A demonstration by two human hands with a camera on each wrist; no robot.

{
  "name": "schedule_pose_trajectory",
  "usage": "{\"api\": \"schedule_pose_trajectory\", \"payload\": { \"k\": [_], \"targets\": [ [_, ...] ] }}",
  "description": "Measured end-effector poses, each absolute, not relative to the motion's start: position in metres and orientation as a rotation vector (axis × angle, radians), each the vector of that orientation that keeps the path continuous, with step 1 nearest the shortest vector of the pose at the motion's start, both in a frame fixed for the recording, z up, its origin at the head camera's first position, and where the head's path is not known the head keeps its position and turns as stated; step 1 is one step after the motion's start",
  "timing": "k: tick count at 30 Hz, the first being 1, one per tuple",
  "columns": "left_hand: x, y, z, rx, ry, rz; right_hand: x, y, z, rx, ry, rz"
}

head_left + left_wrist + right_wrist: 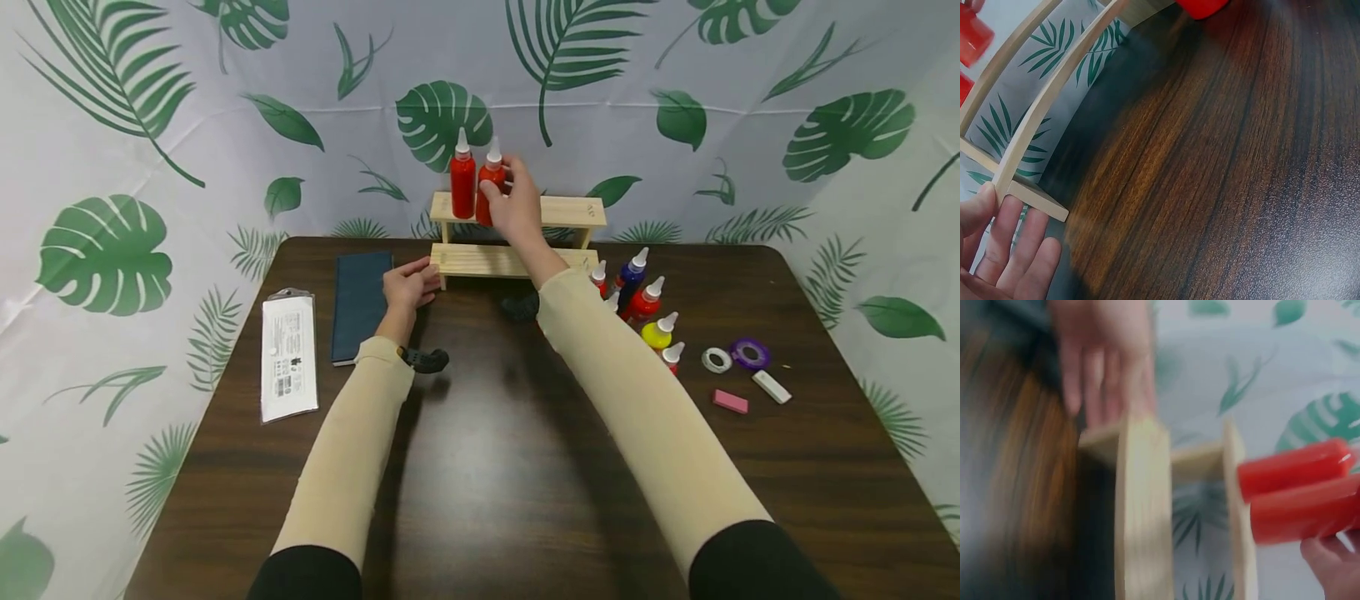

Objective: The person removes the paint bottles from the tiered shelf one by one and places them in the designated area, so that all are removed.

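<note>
A two-step wooden rack [487, 261] stands at the back of the table. My right hand [519, 204] grips a red squeeze bottle [491, 173] with a white nozzle at the upper step. Close beside it, another red squeeze bottle [462, 187] stands upright on that step's left end. In the right wrist view the base of the held bottle [1304, 512] overlaps the step's edge, so I cannot tell whether it touches the wood. My left hand [408, 285] pinches the left end of the lower step, thumb above and fingers beneath, as the left wrist view shows.
Several squeeze bottles, among them a blue one [632, 275] and a yellow one [657, 333], stand right of the rack, partly behind my right sleeve. Farther right lie tape rolls [750, 354], a pink eraser [730, 402] and a white block [772, 387]. A dark notebook [360, 292] and white packet [289, 357] lie left.
</note>
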State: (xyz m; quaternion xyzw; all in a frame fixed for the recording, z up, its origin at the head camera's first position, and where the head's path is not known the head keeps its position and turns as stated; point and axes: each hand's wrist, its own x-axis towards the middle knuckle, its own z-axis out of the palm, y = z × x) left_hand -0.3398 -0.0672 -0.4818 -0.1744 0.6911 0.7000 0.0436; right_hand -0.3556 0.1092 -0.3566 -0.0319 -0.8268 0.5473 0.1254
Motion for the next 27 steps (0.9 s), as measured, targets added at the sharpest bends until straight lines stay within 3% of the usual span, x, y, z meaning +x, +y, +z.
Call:
{"api": "schedule_pose_trajectory", "payload": {
  "k": [13, 27],
  "targets": [
    [-0.340, -0.068, -0.481, -0.538, 2.105, 2.137, -0.271, 0.119, -0.352, -0.052, -2.228, 1.691],
    [-0.341, -0.067, -0.483, -0.531, 2.086, 2.145, -0.206, 0.151, -0.430, 0.010, -2.218, 1.674]
  ]
}}
